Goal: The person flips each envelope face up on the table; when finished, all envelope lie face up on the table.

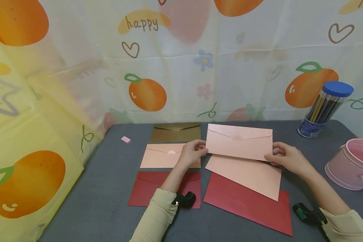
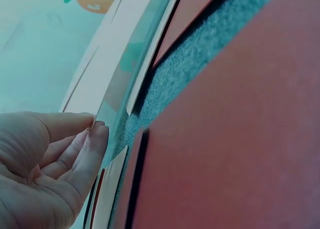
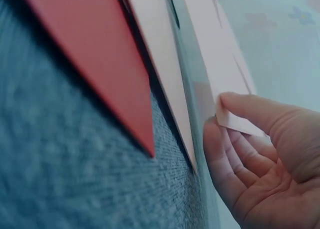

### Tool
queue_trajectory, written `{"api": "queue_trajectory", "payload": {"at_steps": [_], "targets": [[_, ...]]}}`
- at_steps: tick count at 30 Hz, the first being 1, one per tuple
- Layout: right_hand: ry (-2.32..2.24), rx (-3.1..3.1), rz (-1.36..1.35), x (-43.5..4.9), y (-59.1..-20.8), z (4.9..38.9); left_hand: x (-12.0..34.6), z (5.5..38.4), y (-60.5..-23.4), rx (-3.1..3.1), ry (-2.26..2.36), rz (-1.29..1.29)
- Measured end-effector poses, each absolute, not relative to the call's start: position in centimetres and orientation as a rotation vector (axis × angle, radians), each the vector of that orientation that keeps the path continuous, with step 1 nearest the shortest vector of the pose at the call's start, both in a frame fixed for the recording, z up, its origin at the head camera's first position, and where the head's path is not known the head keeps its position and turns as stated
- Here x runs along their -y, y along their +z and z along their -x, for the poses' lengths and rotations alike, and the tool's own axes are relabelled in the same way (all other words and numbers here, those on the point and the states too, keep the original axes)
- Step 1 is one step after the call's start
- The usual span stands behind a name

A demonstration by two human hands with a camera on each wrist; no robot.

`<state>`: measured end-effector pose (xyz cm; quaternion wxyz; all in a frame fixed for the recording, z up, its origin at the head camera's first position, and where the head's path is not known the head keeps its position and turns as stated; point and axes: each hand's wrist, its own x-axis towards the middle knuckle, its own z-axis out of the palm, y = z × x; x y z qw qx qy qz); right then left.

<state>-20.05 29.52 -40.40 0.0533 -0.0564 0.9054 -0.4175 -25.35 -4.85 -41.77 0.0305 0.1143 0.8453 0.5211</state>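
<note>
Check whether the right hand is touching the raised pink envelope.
Touching. The right wrist view shows it plainly: the right hand pinches one corner of the raised pink envelope.

the peach rectangular paper envelope (image 1: 239, 144) between the fingers (image 3: 215, 151) was left of the pink round bucket (image 1: 345, 169) and right of the gold rectangular envelope (image 1: 175, 135) on the grey counter (image 1: 90, 195).

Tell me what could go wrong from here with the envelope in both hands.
The left hand and right hand pinch the raised pink envelope only near its lower corners, so it might slip or flex. Lowering it could nudge the lower pink envelope, which lies askew, partly over a red envelope.
</note>
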Motion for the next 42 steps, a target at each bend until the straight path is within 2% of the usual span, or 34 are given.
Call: {"api": "queue_trajectory", "payload": {"at_steps": [8,18,28,42], "targets": [[-1.390,-2.682,0.093,-29.6,-41.0,20.7,4.6,25.3,-42.1,-2.463,1.833,-0.218],[-1.591,-2.562,0.012,-29.4,-41.2,23.7,3.8,25.7,-42.2,-2.504,1.791,-0.170],[-1.468,-2.707,-0.010,-28.7,-41.3,26.1,2.4,26.2,-41.4,-2.438,1.680,-0.253],[-1.365,-2.678,-0.074,-28.4,-40.9,27.1,1.5,26.5,-41.2,-2.484,1.443,-0.327]]}}
